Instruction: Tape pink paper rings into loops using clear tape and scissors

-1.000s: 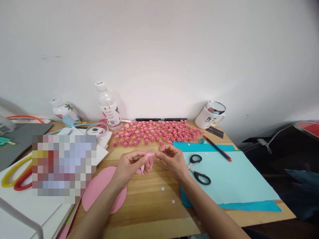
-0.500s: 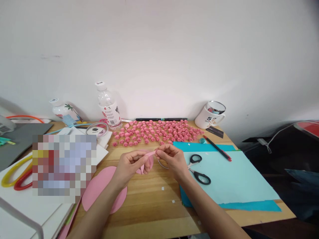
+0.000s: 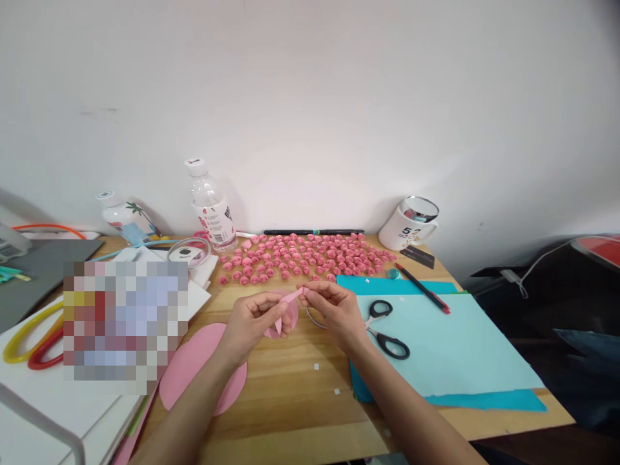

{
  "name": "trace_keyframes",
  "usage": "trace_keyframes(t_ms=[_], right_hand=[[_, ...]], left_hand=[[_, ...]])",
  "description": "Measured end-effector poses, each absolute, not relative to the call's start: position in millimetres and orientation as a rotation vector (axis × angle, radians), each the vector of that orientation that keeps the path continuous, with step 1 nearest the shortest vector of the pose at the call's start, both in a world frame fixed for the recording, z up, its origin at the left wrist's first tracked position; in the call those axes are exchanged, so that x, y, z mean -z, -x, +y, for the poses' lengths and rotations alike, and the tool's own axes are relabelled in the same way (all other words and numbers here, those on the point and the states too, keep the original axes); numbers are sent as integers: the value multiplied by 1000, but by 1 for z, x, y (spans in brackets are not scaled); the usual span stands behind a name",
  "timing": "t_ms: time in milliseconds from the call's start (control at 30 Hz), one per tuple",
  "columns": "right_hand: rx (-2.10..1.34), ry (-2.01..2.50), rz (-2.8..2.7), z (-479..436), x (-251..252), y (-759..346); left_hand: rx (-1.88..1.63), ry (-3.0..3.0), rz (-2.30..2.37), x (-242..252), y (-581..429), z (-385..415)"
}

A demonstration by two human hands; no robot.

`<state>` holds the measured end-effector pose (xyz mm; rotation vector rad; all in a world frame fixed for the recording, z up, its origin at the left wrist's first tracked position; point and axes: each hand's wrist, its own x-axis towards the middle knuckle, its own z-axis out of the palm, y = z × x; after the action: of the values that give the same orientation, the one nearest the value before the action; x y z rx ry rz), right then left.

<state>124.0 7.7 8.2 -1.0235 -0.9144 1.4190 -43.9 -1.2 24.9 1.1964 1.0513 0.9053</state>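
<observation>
Over the worktop (image 3: 290, 400), just short of the roses (image 3: 305, 255), seemingly mid-roll: pinching the pink spiral (image 3: 285, 309) by its body in the left hand (image 3: 252, 320), nipping its end in the right hand (image 3: 334, 310); calls next for tight, even turns.

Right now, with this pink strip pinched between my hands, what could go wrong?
The thin pink paper strip, held by left hand and right hand, might tear if pulled taut. The scissors lie close beside the right hand and could be bumped. The paper roses beyond could scatter.
</observation>
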Motion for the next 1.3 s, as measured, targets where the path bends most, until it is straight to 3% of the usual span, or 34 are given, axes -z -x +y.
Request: trace_keyframes(t_ms=[1300], right_hand=[[-1404, 1019, -1010, 8, -7, -123]], left_hand=[[-927, -1221, 1056, -24, 42, -3]])
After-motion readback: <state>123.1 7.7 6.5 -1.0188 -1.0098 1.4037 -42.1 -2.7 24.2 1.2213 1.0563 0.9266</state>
